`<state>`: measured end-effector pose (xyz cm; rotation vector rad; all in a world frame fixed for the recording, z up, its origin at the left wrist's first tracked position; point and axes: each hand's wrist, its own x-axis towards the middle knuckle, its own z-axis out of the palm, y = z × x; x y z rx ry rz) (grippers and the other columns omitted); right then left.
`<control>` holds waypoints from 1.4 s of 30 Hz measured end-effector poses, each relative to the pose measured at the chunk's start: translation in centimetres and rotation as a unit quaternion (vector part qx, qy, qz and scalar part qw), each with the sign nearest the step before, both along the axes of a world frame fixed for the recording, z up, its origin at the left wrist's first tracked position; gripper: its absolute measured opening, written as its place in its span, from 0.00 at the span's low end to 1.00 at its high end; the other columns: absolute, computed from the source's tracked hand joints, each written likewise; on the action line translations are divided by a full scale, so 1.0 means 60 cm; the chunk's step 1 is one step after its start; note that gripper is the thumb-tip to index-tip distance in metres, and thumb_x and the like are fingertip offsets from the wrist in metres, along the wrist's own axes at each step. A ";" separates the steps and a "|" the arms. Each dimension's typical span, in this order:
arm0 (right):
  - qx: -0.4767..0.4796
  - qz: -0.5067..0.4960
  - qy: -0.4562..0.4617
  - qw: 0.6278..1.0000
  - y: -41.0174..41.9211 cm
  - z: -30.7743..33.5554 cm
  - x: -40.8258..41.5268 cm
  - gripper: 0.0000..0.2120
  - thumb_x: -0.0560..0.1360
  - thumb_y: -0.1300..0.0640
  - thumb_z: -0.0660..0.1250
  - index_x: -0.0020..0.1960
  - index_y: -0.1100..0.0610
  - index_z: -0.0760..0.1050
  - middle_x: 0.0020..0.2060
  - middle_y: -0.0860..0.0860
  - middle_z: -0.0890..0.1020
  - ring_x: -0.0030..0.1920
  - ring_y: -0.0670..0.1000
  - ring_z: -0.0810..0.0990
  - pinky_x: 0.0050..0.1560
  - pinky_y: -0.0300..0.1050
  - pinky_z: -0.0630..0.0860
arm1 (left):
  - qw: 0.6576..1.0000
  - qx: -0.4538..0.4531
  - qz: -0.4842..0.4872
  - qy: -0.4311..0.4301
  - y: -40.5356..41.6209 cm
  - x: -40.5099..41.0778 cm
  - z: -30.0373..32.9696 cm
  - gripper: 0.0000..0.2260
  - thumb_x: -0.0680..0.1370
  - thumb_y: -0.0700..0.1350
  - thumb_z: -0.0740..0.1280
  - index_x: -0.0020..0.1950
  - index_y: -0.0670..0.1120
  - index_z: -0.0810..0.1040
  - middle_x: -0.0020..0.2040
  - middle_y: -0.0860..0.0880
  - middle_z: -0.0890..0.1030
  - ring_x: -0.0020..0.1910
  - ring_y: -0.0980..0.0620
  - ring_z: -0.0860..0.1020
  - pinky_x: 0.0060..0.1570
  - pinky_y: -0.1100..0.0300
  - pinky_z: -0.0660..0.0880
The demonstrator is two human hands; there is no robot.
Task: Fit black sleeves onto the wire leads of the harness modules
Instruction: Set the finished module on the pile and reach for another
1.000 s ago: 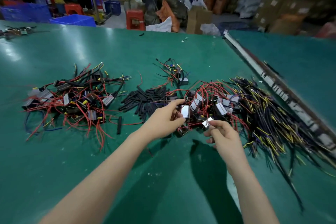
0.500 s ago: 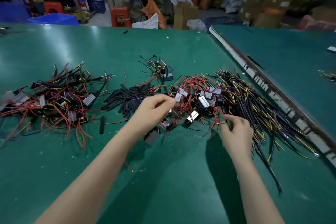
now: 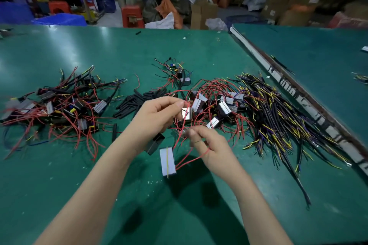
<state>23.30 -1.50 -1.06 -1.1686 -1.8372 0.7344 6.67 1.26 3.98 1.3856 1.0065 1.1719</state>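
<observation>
Since half a second ago, both hands have risen from the pile and drawn one module (image 3: 167, 161) out with them; it now hangs by its red leads (image 3: 190, 160) above the green tabletop (image 3: 99, 49), nearer the person than the heap. Up at the near edge of the middle pile of modules (image 3: 219, 105), the left hand (image 3: 159, 117) has its thumb and forefinger pinched together on a red lead, with another silver module (image 3: 186, 114) just beside those fingers (image 3: 175, 103). Lower and to the right, the right hand (image 3: 211, 147) has its fingers curled round the red leads that loop down to the hanging module; motion blur hides exactly how the fingertips meet. A dark module (image 3: 154, 143) shows just below the left wrist, and whether it hangs or lies flat I cannot tell. Loose black sleeves (image 3: 137, 101) lie in a heap on the tabletop behind the left hand, between the middle pile and a tangle of modules (image 3: 59, 105) with red wires on the left. Black, yellow and purple wires (image 3: 278, 117) spread out to the right of the middle pile.
</observation>
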 end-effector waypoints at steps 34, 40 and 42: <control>0.078 -0.088 0.146 0.982 -0.014 0.042 -0.078 0.08 0.76 0.61 0.69 0.47 0.47 0.80 0.45 0.45 0.81 0.47 0.40 0.79 0.48 0.30 0.71 | 0.900 -0.345 -0.005 -0.268 -0.066 -0.037 -0.021 0.08 0.66 0.42 0.71 0.44 0.45 0.82 0.37 0.48 0.83 0.32 0.55 0.80 0.32 0.63 0.78; 0.029 -0.066 0.252 0.965 -0.017 0.043 -0.093 0.09 0.74 0.59 0.69 0.47 0.45 0.81 0.45 0.53 0.82 0.44 0.42 0.79 0.49 0.35 0.73 | 0.940 -0.255 -0.089 -0.207 -0.082 -0.048 -0.007 0.08 0.70 0.48 0.67 0.39 0.46 0.85 0.35 0.51 0.82 0.30 0.61 0.77 0.31 0.69 0.76; 0.022 -0.084 0.296 0.951 -0.021 0.039 -0.099 0.06 0.73 0.55 0.68 0.46 0.45 0.82 0.46 0.55 0.83 0.45 0.44 0.80 0.50 0.38 0.74 | 0.940 -0.232 -0.061 -0.244 -0.081 -0.046 -0.004 0.07 0.70 0.44 0.67 0.40 0.45 0.86 0.37 0.49 0.83 0.32 0.60 0.79 0.32 0.68 0.77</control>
